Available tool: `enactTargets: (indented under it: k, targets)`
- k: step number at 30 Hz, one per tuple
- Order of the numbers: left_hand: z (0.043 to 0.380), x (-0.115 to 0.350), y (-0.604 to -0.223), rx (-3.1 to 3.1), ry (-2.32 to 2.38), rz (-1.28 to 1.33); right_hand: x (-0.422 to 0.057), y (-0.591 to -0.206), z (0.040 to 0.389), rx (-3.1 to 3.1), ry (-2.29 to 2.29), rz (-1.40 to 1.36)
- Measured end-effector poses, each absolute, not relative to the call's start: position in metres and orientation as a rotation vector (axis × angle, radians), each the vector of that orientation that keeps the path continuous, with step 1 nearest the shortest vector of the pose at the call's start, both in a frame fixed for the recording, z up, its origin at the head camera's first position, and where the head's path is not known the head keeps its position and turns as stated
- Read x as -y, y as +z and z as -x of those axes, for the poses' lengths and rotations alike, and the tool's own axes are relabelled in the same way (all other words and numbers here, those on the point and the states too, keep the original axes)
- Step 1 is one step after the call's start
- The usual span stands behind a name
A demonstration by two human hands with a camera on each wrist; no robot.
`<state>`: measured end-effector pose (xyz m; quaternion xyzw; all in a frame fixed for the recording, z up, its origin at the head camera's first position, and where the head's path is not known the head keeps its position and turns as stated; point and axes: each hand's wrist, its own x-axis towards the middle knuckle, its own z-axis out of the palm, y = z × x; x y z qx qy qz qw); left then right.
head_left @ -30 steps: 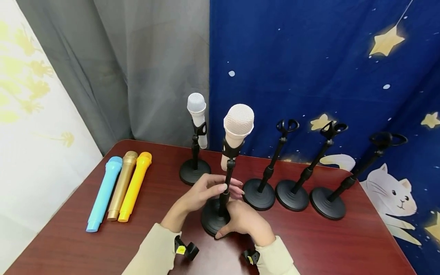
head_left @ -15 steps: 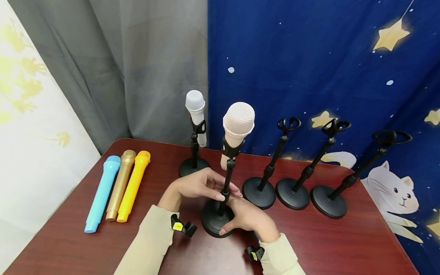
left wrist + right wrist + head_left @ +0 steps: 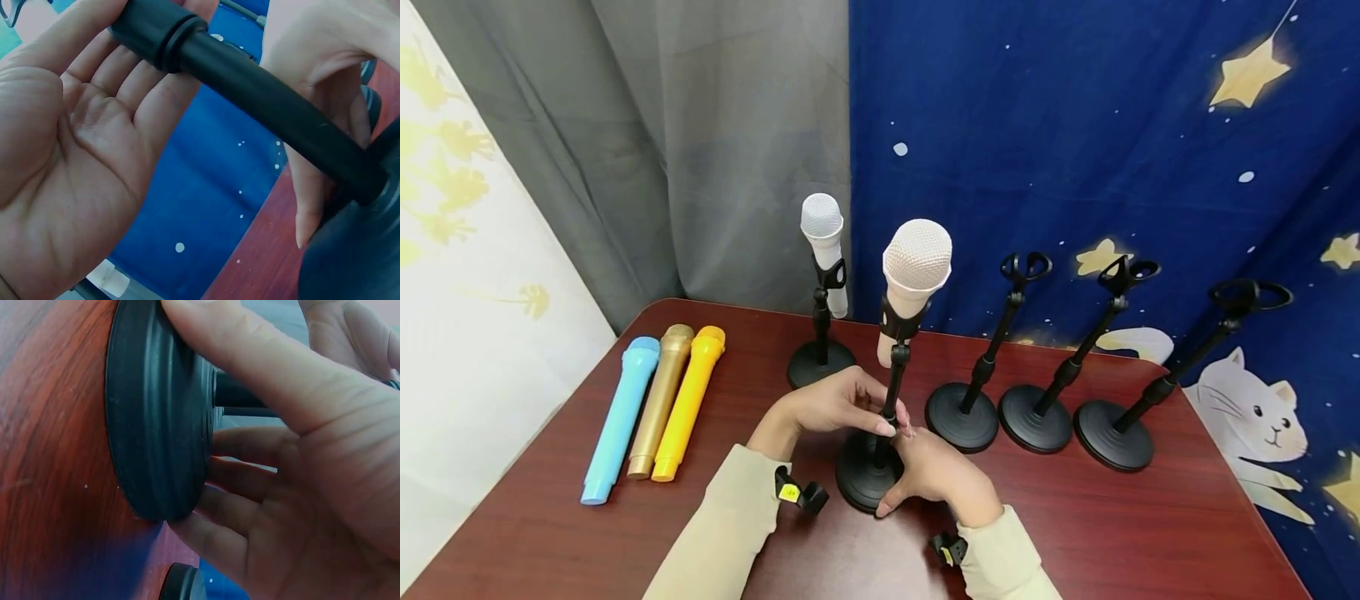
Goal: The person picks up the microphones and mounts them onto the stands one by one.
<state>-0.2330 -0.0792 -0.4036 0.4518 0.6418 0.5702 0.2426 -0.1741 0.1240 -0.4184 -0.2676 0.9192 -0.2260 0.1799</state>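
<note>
A white microphone sits in the clip of a black tabletop microphone stand, upright in front of me. My left hand holds the stand's pole at its collar, thumb on the near side and fingers behind. My right hand grips the round base from the right, its thumb over the near rim and the other fingers around the far side. In the right wrist view the base stands close against the tabletop; whether it touches all round cannot be told.
Behind stands another microphone stand bearing a white microphone. Three stands with bare clips, one of them this stand, line the right. At left lie blue, gold and yellow microphones. Curtains hang behind the table.
My left fingers have drawn in closer around the pole, and the left wrist has shifted slightly left. The right hand stays on the base. The head view has drifted a little.
</note>
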Motion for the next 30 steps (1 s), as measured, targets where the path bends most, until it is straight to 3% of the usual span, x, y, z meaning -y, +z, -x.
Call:
enactTargets:
  k: [11,30]
  targets:
    - [0.220,0.078,-0.409,-1.875,1.615,-1.207,-0.121,-0.422,0.172,-2.598,-0.635,0.686]
    - [0.178,0.062,-0.404,-2.184,1.928,-0.784,-0.125,-0.426,0.177,-2.623,-0.654,0.731]
